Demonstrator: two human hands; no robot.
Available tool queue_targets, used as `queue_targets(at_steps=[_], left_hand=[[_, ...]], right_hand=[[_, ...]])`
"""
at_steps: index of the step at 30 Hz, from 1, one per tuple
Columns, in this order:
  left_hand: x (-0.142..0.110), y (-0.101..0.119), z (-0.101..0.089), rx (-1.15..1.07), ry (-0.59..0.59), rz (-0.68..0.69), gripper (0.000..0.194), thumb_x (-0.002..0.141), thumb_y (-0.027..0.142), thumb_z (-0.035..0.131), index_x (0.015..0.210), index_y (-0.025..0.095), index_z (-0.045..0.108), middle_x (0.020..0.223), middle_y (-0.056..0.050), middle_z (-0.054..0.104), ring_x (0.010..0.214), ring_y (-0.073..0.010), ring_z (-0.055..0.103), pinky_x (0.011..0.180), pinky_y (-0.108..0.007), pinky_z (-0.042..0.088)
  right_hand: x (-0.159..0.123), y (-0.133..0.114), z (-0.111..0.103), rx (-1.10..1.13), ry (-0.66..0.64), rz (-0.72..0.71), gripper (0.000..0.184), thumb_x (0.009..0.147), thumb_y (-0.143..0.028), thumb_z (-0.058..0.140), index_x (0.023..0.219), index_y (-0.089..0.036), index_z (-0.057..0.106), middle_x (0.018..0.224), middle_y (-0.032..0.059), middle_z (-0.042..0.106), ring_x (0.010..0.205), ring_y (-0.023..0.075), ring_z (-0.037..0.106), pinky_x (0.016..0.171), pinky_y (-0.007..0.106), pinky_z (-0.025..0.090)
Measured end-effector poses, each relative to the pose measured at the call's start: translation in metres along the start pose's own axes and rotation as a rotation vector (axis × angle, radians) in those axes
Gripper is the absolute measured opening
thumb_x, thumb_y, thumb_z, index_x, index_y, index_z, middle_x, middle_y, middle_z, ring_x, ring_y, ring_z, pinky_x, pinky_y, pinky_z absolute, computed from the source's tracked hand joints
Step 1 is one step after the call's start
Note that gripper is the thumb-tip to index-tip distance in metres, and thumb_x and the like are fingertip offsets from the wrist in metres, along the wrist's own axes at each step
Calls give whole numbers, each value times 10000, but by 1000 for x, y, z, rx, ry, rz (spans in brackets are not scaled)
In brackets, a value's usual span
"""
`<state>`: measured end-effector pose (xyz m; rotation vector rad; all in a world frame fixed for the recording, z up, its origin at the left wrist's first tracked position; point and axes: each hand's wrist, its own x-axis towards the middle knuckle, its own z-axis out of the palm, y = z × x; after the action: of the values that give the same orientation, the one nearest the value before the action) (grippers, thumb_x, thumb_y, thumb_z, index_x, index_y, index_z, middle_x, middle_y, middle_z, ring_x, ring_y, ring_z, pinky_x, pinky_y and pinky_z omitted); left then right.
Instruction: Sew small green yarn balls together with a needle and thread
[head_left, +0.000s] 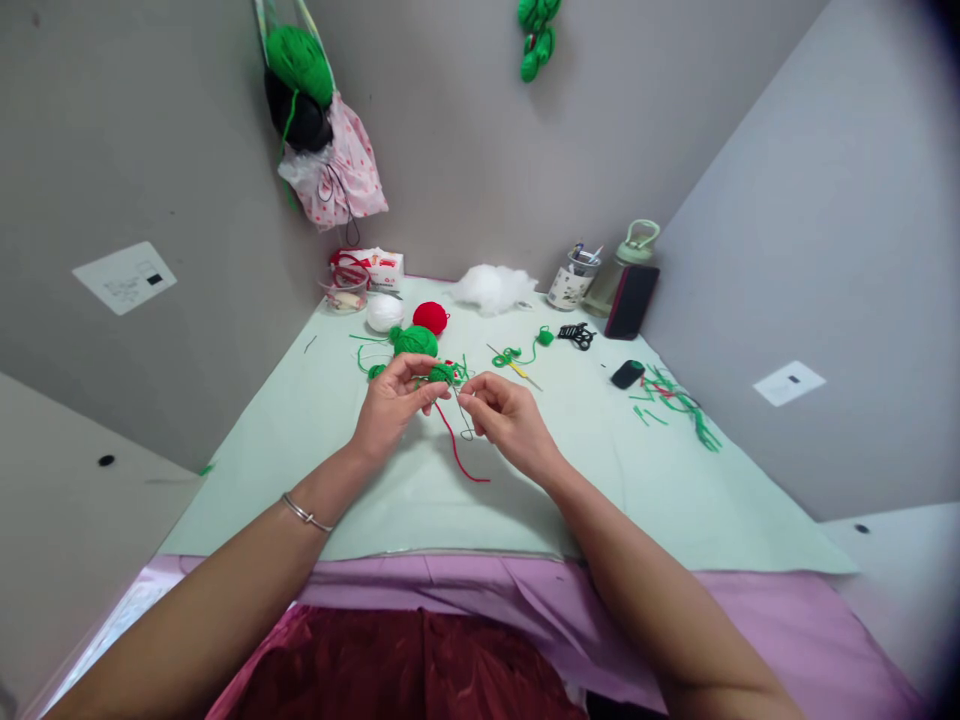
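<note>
My left hand (391, 405) holds a small green crocheted piece (441, 373) between thumb and fingers, above the middle of the table. A red yarn tail (456, 450) hangs below that hand and curves to the right. Close beside it, my right hand (506, 415) is closed in a pinch, its fingertips near the piece. A thin black thread (466, 434) loops down between the hands. Whatever the right fingertips grip is too small to make out. Behind the left hand lies a green yarn ball (415, 341), with green yarn scraps (459, 370) around the crocheted piece.
White (385, 314) and red yarn balls (430, 318) lie further back, near white stuffing (493, 288). A yellow-handled crochet hook (517, 369), black scissors (577, 336), a black-green object (628, 374) and yarn cuttings (679, 397) lie right. A phone (632, 303) leans against a bottle (604, 290).
</note>
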<state>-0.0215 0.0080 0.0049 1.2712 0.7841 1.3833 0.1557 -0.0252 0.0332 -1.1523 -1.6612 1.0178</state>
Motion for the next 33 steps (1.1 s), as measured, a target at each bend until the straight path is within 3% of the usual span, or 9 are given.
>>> queue_targets(at_steps=[7,12,16,24,29,33], left_hand=[[-1,3,2,1,17,4,338,697,292,837,943,194,628,851,-7,687,676,-135,663,527,-238,443],[-2,6,3,-16,25,12,337,678,273,844,923,191,628,826,6,660,666,-126,651,520,-231,444],[-2,4,4,-25,41,6,328,674,275,853,898,194,628,815,15,641,646,-112,628,520,-225,450],[-6,-1,8,-88,18,-50,305,684,273,849,868,193,620,820,15,654,622,-91,575,532,-229,447],[-6,-1,7,-81,18,-51,285,712,262,829,903,198,628,823,11,669,647,-100,579,549,-234,442],[-5,-2,4,-81,38,-32,283,711,248,830,913,197,638,842,16,630,688,-104,601,550,-227,436]], right_hand=[[3,4,-1,73,-15,1,292,868,-476,680,836,-186,663,550,-67,380,527,97,345,523,252,280],[6,7,-2,126,43,-37,286,802,-453,749,768,-175,689,754,8,570,656,115,439,595,263,351],[6,7,3,188,29,16,295,789,-454,753,758,-174,664,693,-9,547,606,105,396,569,265,339],[8,13,11,178,137,-84,295,796,-455,749,729,-182,661,717,8,588,653,123,470,628,276,409],[9,12,7,175,101,-18,341,760,-509,777,739,-184,675,676,-3,561,604,114,440,572,269,386],[7,9,1,138,40,-39,257,826,-439,730,858,-185,752,792,26,609,663,125,485,614,278,417]])
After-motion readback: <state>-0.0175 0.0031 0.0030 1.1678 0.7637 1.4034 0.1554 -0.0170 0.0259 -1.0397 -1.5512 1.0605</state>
